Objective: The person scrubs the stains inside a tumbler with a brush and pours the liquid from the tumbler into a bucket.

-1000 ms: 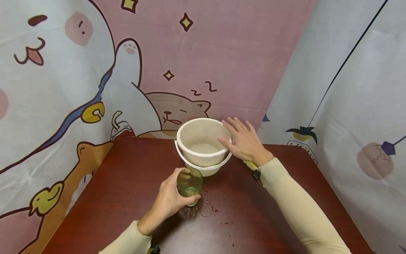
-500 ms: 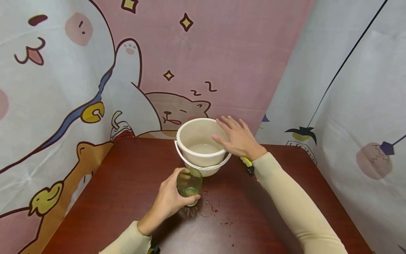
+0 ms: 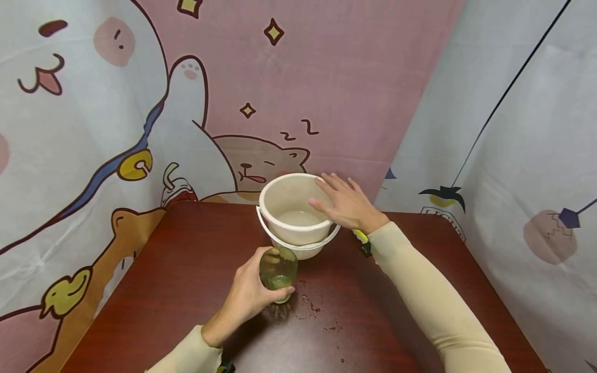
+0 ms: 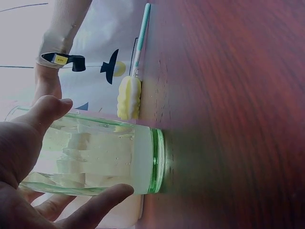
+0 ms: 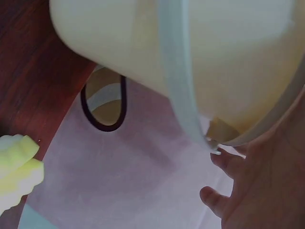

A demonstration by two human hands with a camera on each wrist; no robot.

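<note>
My left hand (image 3: 247,290) grips a green-tinted drinking glass (image 3: 279,269), thumb on its near side and fingers round the far side. The glass is upright, with its thick base (image 4: 157,160) down at the table top; small droplets speckle its wall. Just behind it stands a cream plastic bucket (image 3: 298,235), its handle (image 3: 263,223) lowered to the front. My right hand (image 3: 350,204) lies at the bucket's right rim with fingers spread and extended. From the right wrist, its fingers show beside the handle's hinge, with some of them hidden behind the bucket.
Dark spots of wet (image 3: 314,309) dot the brown table (image 3: 196,269) right of the glass. A sponge brush (image 4: 129,98) with a yellow-and-white head and teal handle lies on the right side, hidden by my right arm from above. A cartoon-printed cloth (image 3: 354,77) hangs behind.
My right hand has shifted a little left, further over the bucket's rim. The left hand and the glass have stayed in place.
</note>
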